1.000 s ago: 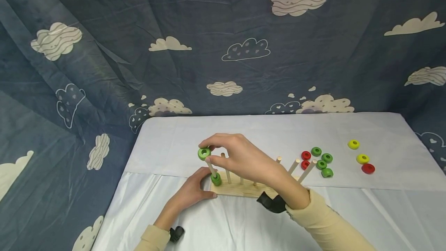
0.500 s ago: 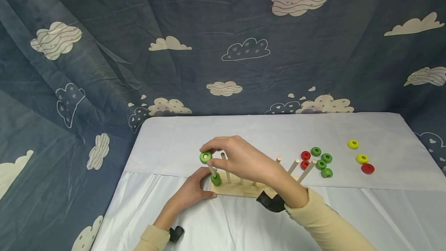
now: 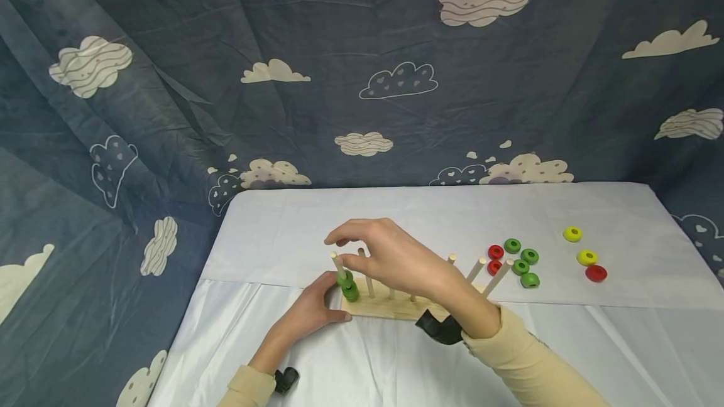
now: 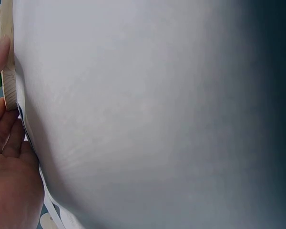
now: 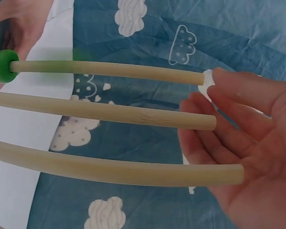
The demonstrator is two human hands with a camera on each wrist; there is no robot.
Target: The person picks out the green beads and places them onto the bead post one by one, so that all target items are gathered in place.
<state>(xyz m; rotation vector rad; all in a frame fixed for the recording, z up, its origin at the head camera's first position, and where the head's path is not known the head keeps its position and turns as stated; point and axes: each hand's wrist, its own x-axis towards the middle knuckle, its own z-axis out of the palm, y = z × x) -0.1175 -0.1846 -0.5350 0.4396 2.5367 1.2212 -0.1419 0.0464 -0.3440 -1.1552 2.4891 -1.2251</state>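
Note:
A wooden peg board (image 3: 390, 310) with a row of upright pegs lies before me. My left hand (image 3: 308, 311) grips its left end, thumb at the front edge and fingers behind; the left wrist view has the thumb and fingers around the board's end (image 4: 8, 88). Green rings (image 3: 350, 291) sit low on the leftmost peg (image 3: 337, 263), the upper one tilted. My right hand (image 3: 390, 257) hovers at that peg's top, thumb and fingers apart and holding nothing. In the right wrist view, its relaxed fingers (image 5: 224, 138) lie beyond the bare peg tips, and a green blur surrounds the leftmost peg.
Right of the board on the white cloth lie several loose green rings (image 3: 530, 280), two red rings (image 3: 495, 252), two yellow rings (image 3: 572, 234) and a red piece (image 3: 596, 274). Tall pegs (image 3: 499, 278) stand near my right forearm. A dark cloud-print cloth (image 3: 396, 30) hangs behind.
The green ring pinched in my right hand went over the leftmost peg's tip and was let go; it is now down by the other green rings. My left hand has stayed in place.

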